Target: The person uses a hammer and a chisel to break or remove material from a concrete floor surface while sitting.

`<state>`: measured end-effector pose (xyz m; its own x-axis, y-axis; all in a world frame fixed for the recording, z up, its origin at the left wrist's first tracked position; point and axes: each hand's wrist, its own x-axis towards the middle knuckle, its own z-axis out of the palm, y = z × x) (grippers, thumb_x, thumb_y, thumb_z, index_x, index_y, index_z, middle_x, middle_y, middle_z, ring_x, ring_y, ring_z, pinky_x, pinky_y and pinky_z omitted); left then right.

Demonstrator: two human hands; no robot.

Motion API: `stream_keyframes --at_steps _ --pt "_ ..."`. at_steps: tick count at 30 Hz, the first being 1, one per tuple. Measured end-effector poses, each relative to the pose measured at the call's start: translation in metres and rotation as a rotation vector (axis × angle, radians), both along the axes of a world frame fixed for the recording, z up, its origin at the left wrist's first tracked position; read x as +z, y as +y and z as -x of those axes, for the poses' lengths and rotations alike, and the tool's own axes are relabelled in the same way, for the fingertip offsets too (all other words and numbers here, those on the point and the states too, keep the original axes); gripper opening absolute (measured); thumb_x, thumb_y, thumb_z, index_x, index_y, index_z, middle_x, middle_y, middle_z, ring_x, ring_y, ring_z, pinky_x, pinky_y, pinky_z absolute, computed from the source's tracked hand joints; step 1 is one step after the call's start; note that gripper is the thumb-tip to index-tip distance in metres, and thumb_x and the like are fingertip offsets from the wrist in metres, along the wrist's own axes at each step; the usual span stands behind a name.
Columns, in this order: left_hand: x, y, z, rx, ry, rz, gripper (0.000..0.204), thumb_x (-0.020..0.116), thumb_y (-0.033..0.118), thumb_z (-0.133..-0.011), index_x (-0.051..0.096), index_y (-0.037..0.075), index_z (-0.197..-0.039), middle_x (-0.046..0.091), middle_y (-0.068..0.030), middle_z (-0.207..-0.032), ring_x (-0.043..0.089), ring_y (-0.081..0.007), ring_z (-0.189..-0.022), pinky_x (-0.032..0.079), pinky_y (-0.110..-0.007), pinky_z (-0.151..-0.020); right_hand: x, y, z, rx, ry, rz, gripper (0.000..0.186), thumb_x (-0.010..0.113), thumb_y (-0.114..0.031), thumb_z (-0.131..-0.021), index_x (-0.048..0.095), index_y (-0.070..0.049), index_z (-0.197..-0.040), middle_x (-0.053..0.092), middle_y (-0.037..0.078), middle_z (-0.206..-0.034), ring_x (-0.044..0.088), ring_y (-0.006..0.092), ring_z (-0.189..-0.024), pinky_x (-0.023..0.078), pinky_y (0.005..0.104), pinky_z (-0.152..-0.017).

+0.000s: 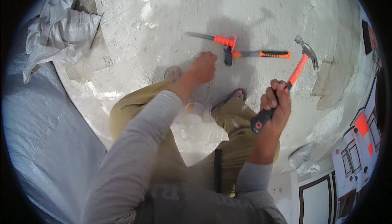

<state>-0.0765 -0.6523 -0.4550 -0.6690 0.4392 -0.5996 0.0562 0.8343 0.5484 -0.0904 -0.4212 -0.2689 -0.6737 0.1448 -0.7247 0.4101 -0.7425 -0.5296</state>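
My right hand (276, 103) grips the black lower handle of a claw hammer (299, 66), whose red upper shaft and metal head angle up to the right. My left hand (204, 66) is curled closed at the centre, just short of the tools on the floor; whatever its fingers may hold is hidden. A chisel (224, 40) with a red grip and hand guard lies beyond it. Against that, a hammer (261, 54) with a black block head and orange-black handle lies crosswise, just right of my left hand. A whitish container (195, 113) stands below my left arm.
Pale concrete floor (171, 7) surrounds my sandalled feet. A crumpled white sack (65, 36) and grey sheeting (45, 118) are on the left. Printed panels (353, 162) line the right edge, beside a small white bag (302, 158).
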Motion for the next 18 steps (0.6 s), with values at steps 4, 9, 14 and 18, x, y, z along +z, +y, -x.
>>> stream_keyframes --at_steps 4,9,14,18 --pt "-0.035 0.055 0.005 0.045 0.348 0.14 0.05 0.061 0.013 -0.08 0.045 0.004 -0.127 0.043 -0.0154 -0.131 0.034 -0.0375 -0.128 0.034 -0.051 -0.104 -0.012 0.005 0.013 -0.054 0.158 0.135 0.008 0.049 -0.011 -0.096 0.048 -0.003 -0.099 0.05 0.008 -0.094 0.042 0.0071 -0.054 0.038 0.022 -0.044" --pt "-0.077 0.06 0.019 0.024 0.416 0.158 0.055 0.067 0.011 -0.075 0.045 0.004 -0.125 0.045 -0.0138 -0.126 0.04 -0.0314 -0.121 0.032 -0.052 -0.102 -0.023 0.003 0.022 -0.032 0.368 0.268 0.011 0.04 -0.01 -0.1 0.045 0.0 -0.098 0.047 0.009 -0.096 0.044 0.0095 -0.057 0.042 0.0259 -0.045" --pt "-0.075 0.053 0.04 -0.043 0.223 0.114 0.044 0.067 0.016 -0.076 0.053 0.007 -0.116 0.051 -0.0097 -0.112 0.046 -0.0271 -0.114 0.037 -0.047 -0.096 -0.034 -0.013 0.019 -0.008 0.5 0.333 0.011 0.041 -0.009 -0.1 0.044 0.001 -0.097 0.047 0.01 -0.095 0.043 0.0101 -0.056 0.043 0.0254 -0.045" --pt "-0.095 0.047 0.046 -0.001 0.273 0.046 0.035 0.066 0.017 -0.078 0.056 0.008 -0.11 0.052 -0.0107 -0.111 0.05 -0.0283 -0.11 0.042 -0.047 -0.089 -0.034 -0.03 0.007 0.033 0.554 0.25 0.01 0.044 -0.007 -0.098 0.045 0.002 -0.096 0.047 0.01 -0.092 0.043 0.0095 -0.056 0.042 0.0251 -0.045"
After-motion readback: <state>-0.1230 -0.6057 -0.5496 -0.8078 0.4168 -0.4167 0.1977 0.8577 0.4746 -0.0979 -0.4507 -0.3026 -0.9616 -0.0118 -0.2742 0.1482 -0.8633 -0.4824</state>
